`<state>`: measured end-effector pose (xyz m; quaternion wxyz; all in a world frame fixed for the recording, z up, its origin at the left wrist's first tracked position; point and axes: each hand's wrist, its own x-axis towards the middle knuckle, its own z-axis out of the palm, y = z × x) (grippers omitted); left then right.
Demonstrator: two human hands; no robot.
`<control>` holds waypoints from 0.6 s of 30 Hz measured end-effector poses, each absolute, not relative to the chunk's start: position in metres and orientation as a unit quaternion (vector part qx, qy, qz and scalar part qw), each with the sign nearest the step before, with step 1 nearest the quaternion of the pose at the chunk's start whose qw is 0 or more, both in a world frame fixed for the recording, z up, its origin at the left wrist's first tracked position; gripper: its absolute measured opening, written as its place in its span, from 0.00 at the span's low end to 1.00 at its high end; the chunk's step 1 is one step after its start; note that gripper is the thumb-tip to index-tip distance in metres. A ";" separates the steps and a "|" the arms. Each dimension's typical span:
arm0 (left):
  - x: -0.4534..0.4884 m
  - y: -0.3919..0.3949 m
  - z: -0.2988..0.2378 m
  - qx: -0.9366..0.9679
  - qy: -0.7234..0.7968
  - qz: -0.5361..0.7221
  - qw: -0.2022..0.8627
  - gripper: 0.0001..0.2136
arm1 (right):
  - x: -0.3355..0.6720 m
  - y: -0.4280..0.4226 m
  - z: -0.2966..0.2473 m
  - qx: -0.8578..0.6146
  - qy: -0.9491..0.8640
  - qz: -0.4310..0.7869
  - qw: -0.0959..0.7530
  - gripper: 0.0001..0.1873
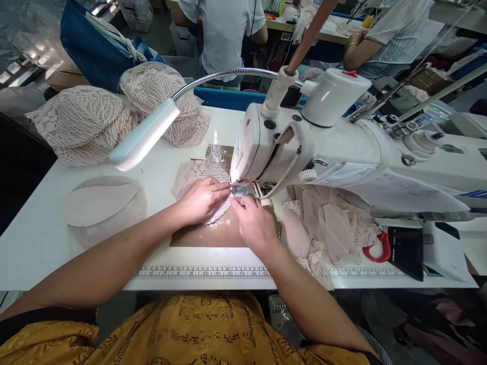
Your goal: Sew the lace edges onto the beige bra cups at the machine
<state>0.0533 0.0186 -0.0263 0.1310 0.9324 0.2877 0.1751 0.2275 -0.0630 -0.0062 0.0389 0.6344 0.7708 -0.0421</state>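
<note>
A pale lace bra cup (192,175) lies on the metal plate under the head of a white sewing machine (335,147). My left hand (201,198) rests on the lace with fingers pressed together, pinching its edge right by the needle. My right hand (254,220) sits just to the right, fingers curled and pinching the same fabric in front of the presser foot. Both fingertips nearly touch at the needle area. The needle itself is hidden by the machine head.
Stacks of lace cups (83,124) sit at the back left, a gooseneck lamp (142,136) hangs over the table (45,238). Loose beige fabric (323,223), red-handled scissors (376,248) and a black box lie right. Two people work at tables behind.
</note>
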 end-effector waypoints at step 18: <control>0.031 0.014 -0.005 0.876 0.412 0.107 0.226 0.16 | 0.240 -0.067 -0.021 0.606 0.775 -0.056 -0.172 0.19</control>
